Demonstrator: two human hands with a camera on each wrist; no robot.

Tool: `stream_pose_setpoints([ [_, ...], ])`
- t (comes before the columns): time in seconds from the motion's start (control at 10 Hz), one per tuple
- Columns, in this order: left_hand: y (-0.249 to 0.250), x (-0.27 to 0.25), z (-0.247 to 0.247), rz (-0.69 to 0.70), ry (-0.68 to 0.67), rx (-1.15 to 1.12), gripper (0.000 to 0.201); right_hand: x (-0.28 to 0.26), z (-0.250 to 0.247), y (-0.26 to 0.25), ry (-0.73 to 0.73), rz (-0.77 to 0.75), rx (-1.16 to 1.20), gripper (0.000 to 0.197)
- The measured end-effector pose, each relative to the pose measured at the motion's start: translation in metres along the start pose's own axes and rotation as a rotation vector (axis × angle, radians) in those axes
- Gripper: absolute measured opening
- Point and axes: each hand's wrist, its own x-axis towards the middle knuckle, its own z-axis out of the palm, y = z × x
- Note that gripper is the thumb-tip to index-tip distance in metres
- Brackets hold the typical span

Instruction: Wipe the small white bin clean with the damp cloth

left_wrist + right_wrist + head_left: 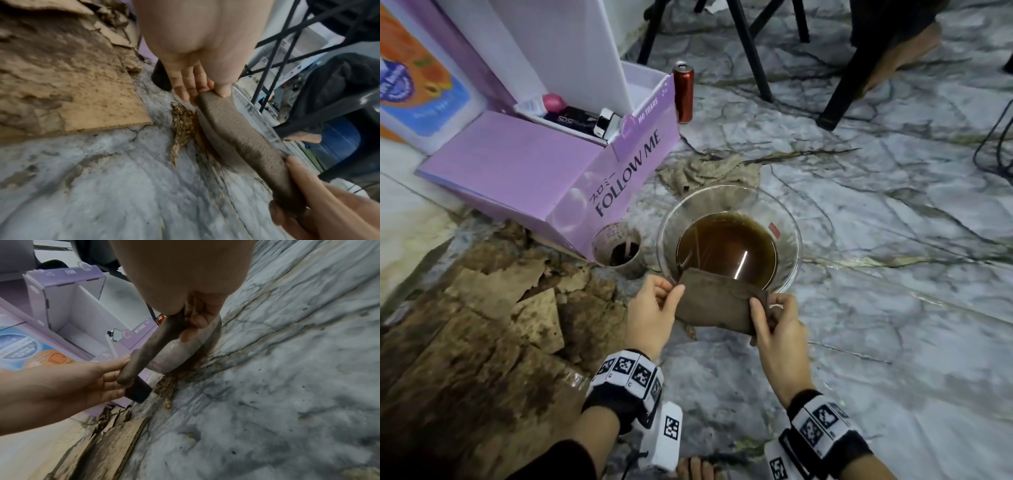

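Cardboard [482, 318], torn and soaked, crowds the left, a purple box [571, 171] stands behind it, and bare marble floor [893, 274] opens to the right. One brown damp cloth [717, 305] hangs stretched between two hands at the near rim of one glass bowl [791, 246] of brown water: left hand [650, 315] pinching its left edge, right hand [779, 329] pinching its right. One small cup [618, 248] sits just left of the bowl.

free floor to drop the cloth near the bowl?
Bare marble floor right of the glass bowl and near the right hand. Crowded left: cup, purple box, torn cardboard. Both hands, the left hand too, hold the cloth.
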Motion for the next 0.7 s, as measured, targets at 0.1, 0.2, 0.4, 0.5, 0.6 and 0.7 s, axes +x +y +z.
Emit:
stream_pose_setpoints([
  [0.1, -0.003, -0.004, 0.001, 0.002, -0.017, 0.044, 0.029, -0.001, 0.000, 0.002, 0.013, 0.029, 0.001, 0.024],
  [0.2, 0.000, -0.007, 0.001, 0.038, -0.026, 0.068, 0.032, -0.002, -0.001, 0.003, 0.010, 0.030, -0.026, 0.030],
  [0.4, 0.005, -0.006, -0.001, 0.034, -0.045, 0.104, 0.033, 0.000, -0.005, -0.003, -0.006, 0.059, -0.076, 0.032],
  [0.5, 0.007, -0.006, -0.003, 0.040, -0.073, 0.130, 0.032, 0.002, -0.009, -0.007, -0.013, 0.045, -0.118, 0.034],
  [0.6, 0.007, -0.009, -0.008, 0.029, -0.124, 0.151, 0.032, 0.002, -0.014, -0.016, -0.022, 0.010, -0.181, 0.034],
  [0.7, 0.002, -0.013, -0.018, 0.009, -0.120, 0.143, 0.028, 0.002, -0.019, -0.014, -0.025, 0.010, -0.237, 0.037],
])
